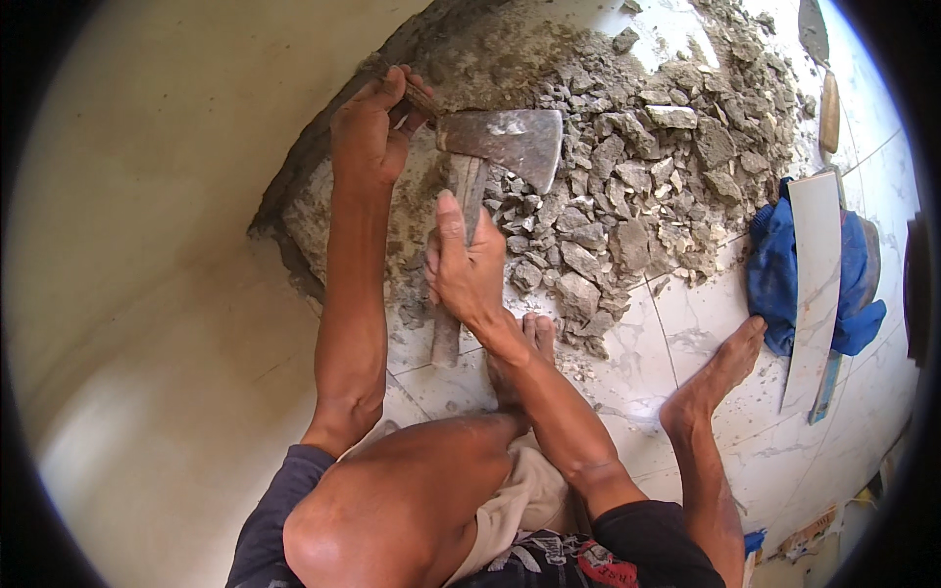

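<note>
1. Hatchet (505, 137) is held by the right hand (469, 265), its wooden handle (469, 186) being wrapped about midway by curled fingers, with the thumb laid along the wood toward the head.
2. The metal head is carried above those fingers, its broad edge turned to the right and its back turned toward the left hand (371, 132); the lower end of the handle is left sticking out below the grip.
3. A short brown rod (422, 99) is pinched between the thumb and bent fingers of the left hand, and is partly hidden by them. It is placed just beside the back of the head; whether the two are touching cannot be told.
4. Broken rubble (627, 176) is heaped on the tiled floor (716, 294), to the right of both hands.
5. A trowel (829, 113) is seen beyond the heap at the upper right. Below it, a blue cloth (769, 265) is crossed by a long white strip (818, 274).
</note>
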The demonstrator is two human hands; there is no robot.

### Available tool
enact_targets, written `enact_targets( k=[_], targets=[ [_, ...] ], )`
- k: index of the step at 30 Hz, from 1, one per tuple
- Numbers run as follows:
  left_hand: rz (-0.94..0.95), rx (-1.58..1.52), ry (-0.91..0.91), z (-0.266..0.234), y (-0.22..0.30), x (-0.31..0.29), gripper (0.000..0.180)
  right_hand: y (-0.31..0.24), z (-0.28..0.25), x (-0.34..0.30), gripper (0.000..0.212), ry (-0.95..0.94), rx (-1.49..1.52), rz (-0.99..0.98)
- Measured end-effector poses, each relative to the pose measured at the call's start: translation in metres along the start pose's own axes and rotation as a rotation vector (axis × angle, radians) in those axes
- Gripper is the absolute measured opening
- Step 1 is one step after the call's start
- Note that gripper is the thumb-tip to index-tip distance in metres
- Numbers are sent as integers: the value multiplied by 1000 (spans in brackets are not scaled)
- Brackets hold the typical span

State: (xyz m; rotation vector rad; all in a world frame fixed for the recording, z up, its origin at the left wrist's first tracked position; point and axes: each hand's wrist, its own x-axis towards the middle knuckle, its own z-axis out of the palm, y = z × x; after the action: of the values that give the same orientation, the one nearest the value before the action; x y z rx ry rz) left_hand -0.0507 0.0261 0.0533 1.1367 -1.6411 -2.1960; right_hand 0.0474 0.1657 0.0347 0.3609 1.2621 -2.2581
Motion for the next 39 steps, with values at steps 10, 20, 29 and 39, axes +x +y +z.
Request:
enact_targets(
  k=[10, 20, 29, 39],
  targets=[
    [-91, -22, -1, 4, 3, 3, 15, 16, 10, 22, 36, 171, -131, -341],
    [-110, -162, -3, 4, 4, 9, 10, -1, 2, -17, 38, 47, 705, -354],
    [-73, -243, -3, -3, 1, 17, 10, 3, 8, 1, 28, 212, 289, -542],
    [-72, -192, 16, 7, 3, 11, 13, 39, -13, 35, 40, -317, 539, -489]
  ],
)
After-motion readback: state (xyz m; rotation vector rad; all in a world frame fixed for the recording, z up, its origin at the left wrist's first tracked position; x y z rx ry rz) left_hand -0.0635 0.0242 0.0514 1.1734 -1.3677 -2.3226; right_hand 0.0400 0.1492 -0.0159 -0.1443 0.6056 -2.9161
